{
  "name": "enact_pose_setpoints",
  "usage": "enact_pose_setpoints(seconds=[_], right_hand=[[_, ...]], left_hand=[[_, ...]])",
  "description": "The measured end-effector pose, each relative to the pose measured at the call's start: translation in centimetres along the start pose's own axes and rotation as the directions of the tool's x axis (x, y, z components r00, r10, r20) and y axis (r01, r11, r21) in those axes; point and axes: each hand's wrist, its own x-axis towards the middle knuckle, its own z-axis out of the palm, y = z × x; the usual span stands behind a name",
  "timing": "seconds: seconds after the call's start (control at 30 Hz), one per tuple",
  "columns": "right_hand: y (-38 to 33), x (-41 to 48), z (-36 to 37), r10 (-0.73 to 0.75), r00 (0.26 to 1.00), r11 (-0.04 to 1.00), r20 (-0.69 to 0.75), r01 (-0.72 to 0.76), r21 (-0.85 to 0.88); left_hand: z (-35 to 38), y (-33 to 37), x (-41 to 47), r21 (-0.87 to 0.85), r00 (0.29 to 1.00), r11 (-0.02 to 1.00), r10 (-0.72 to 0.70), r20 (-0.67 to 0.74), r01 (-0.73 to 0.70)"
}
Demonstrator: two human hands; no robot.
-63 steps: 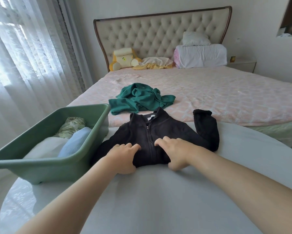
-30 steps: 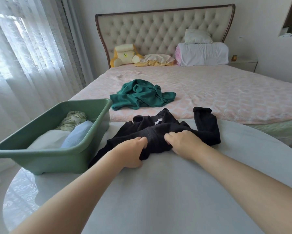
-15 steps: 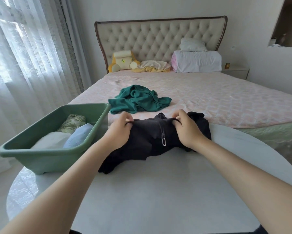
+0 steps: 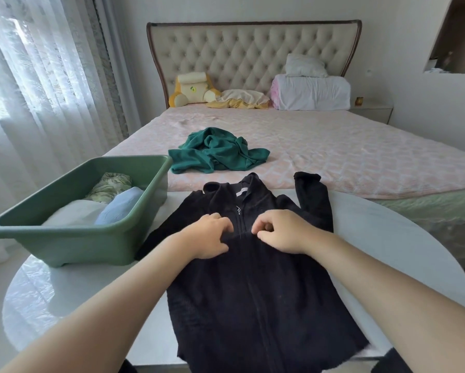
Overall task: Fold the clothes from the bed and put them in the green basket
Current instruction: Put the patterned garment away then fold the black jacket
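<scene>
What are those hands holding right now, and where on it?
The black jacket: the left hand and right hand each pinch its front fabric at chest height, one on either side of the zipper.

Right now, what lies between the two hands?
The zip of the jacket runs between the left hand and right hand, which both pinch its fabric, as the head view shows.

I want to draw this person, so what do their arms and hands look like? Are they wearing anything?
Draw both arms bare: the left arm and right arm show no sleeves as far as the picture reaches. The left hand and right hand have no gloves, and I can see no rings, watch or bracelet.
</scene>
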Motion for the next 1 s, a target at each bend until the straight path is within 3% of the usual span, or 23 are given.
enact_pose_setpoints(seconds=[0.07, 0.17, 0.23, 0.3, 0.43, 0.53, 0.6, 0.67, 0.73, 0.8, 0.87, 1.0], right_hand=[[-0.2, 0.1, 0.7, -0.062, 0.994, 0.991, 0.092, 0.073, -0.114], [-0.6, 0.2, 0.6, 0.123, 0.959, 0.943, 0.255, -0.032, -0.331], [-0.5, 0.6, -0.3, 0.284, 0.925, 0.853, 0.253, -0.123, -0.508], [-0.1, 1.0, -1.1, 0.373, 0.904, 0.793, 0.209, -0.194, -0.577], [0.9, 1.2, -0.5, 0.272, 0.959, 0.726, 0.085, -0.147, -0.672], [1.3, 1.9, 0.8, 0.094, 0.996, 0.81, -0.005, -0.079, -0.581], [1.3, 2.6, 1.7, -0.007, 1.0, 0.876, -0.008, 0.002, -0.482], [0.9, 3.2, 2.5, -0.069, 0.997, 0.935, 0.038, 0.078, -0.347], [0.7, 3.9, 3.2, -0.069, 0.992, 0.978, 0.103, 0.087, -0.19], [1.1, 5.0, 3.5, 0.021, 0.98, 0.994, 0.197, 0.0, -0.11], [2.0, 6.3, 4.1, 0.121, 0.957, 0.98, 0.263, -0.074, -0.184], [3.8, 8.7, 5.4, 0.225, 0.949, 0.941, 0.219, -0.154, -0.302]], left_hand=[[0.8, 0.4, -0.2, 0.079, 0.985, 0.995, -0.068, 0.155, 0.057], [1.7, 1.1, -0.5, 0.127, 0.919, 0.991, -0.092, 0.384, 0.046], [2.1, 1.3, -0.4, 0.016, 0.914, 1.0, -0.022, 0.406, 0.017], [2.3, 1.7, 0.1, -0.105, 0.915, 0.994, 0.056, 0.4, -0.015], [1.8, 2.5, 1.6, -0.224, 0.93, 0.972, 0.139, 0.34, -0.064], [1.1, 1.8, 2.7, -0.313, 0.998, 0.948, 0.059, 0.025, -0.049], [1.1, 0.5, 3.4, -0.222, 0.979, 0.975, -0.028, -0.201, -0.018], [1.5, -1.4, 4.1, -0.077, 0.955, 0.996, -0.072, -0.287, 0.052], [1.9, -3.2, 4.3, -0.012, 0.976, 0.988, -0.151, -0.156, 0.151], [2.1, -4.4, 4.2, 0.068, 0.986, 0.984, -0.166, 0.018, 0.165], [2.5, -5.1, 4.4, 0.136, 0.983, 0.977, -0.172, 0.062, 0.163], [2.0, -5.8, 5.3, -0.004, 0.928, 0.946, -0.316, 0.197, 0.323]])
